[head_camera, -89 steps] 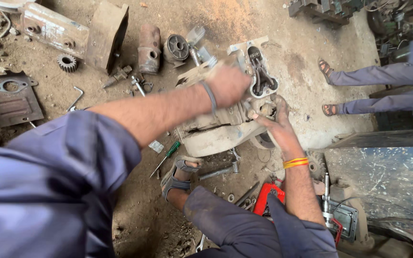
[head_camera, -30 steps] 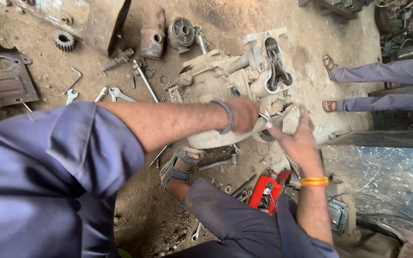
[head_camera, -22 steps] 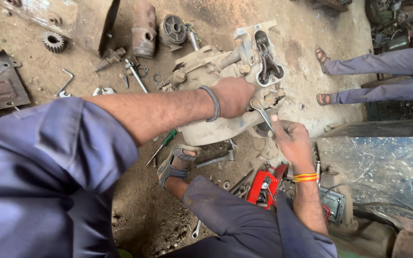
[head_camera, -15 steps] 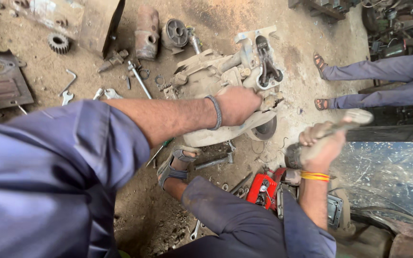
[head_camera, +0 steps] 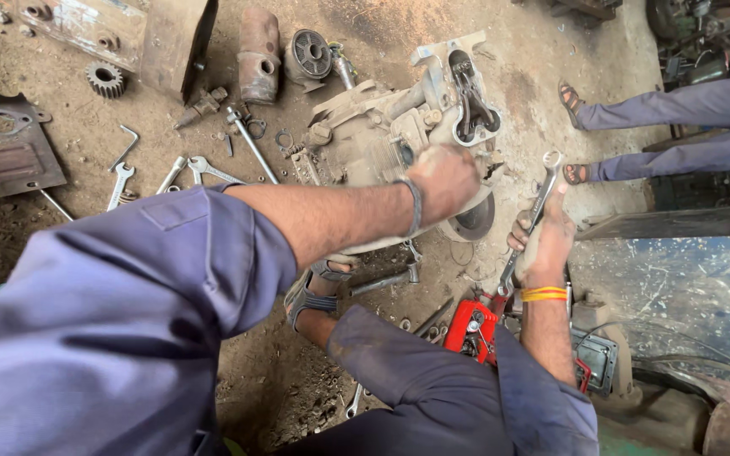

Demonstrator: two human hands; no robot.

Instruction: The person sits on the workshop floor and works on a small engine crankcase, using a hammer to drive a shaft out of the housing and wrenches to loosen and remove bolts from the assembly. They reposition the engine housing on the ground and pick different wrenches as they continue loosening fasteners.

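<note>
A dirty grey engine block point(head_camera: 382, 135) lies on the dirt floor in front of me. My left hand point(head_camera: 443, 179) rests on its near right side, fingers curled over the casing, a dark band on the wrist. To the right of the block, my right hand point(head_camera: 542, 241) is shut on a long steel spanner point(head_camera: 534, 211), which points up and away, its ring end near the sandalled feet. Orange thread bands circle that wrist.
Spanners point(head_camera: 120, 181), a gear point(head_camera: 105, 79), a rusty cylinder point(head_camera: 258, 56), a pulley point(head_camera: 310, 52) and a flat metal plate point(head_camera: 2, 148) lie scattered at left and back. Another person's legs point(head_camera: 661, 127) stretch in from the right. A red tool point(head_camera: 471, 328) sits by my knee.
My right hand left the engine block, swung out to the right and now holds a spanner upright. My left hand stays pressed on the block.
</note>
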